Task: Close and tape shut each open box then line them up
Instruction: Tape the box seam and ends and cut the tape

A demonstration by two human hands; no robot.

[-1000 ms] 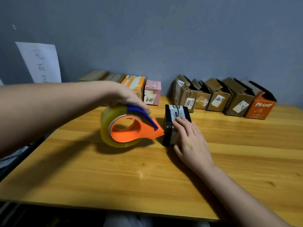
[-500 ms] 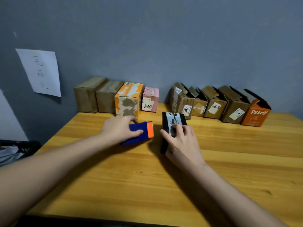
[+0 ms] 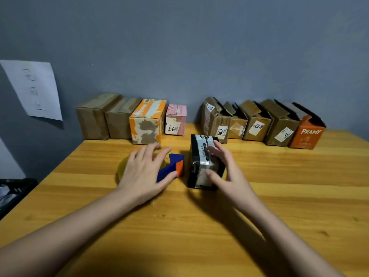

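The black box lies lengthwise, pointing toward the wall; the right hand clasps it. The left hand, fingers now spread, has released the tape dispenser on the desk.

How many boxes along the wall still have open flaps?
5, in the right-hand row: the tall brown box labelled 3012, a small brown box, the box labelled 07, a larger brown box and the orange PRAMY box. Others may be hidden behind.

Glossy clear tape is shining on the black box. The wooden table is showing a smooth varnished grain. Matt, creased cardboard boxes are lining its far edge; the dispenser is looking like smooth plastic.
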